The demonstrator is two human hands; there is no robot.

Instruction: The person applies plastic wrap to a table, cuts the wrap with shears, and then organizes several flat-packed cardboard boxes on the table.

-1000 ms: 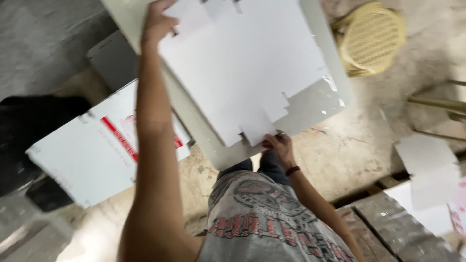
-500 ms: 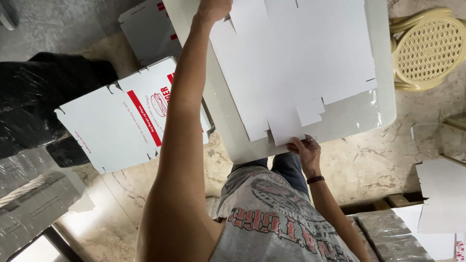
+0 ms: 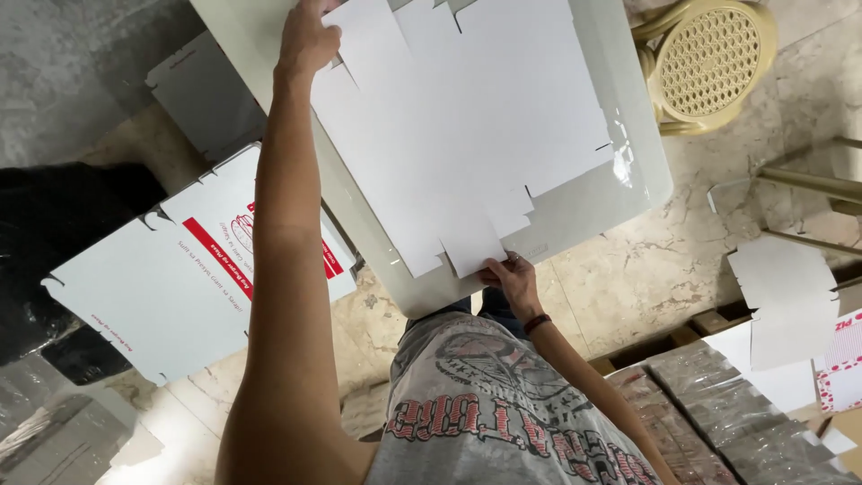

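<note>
A flat white die-cut cardboard box blank (image 3: pixel 467 126) lies spread on a pale table (image 3: pixel 628 189). My left hand (image 3: pixel 307 40) reaches far forward and grips the blank's far left edge. My right hand (image 3: pixel 509 280) pinches a flap at the blank's near edge, right at the table's front rim. My grey printed shirt fills the bottom of the view.
Flat white box blanks with red print (image 3: pixel 189 269) lie on the floor at left, next to a black bag (image 3: pixel 54 224). A woven yellow chair (image 3: pixel 709 63) stands at top right. Wrapped bundles (image 3: pixel 745 413) and loose cardboard sheets (image 3: pixel 790 296) sit at the right.
The view has shifted, so table and blank sit further right and up in frame. Both hands keep their hold on the blank's far and near edges.
</note>
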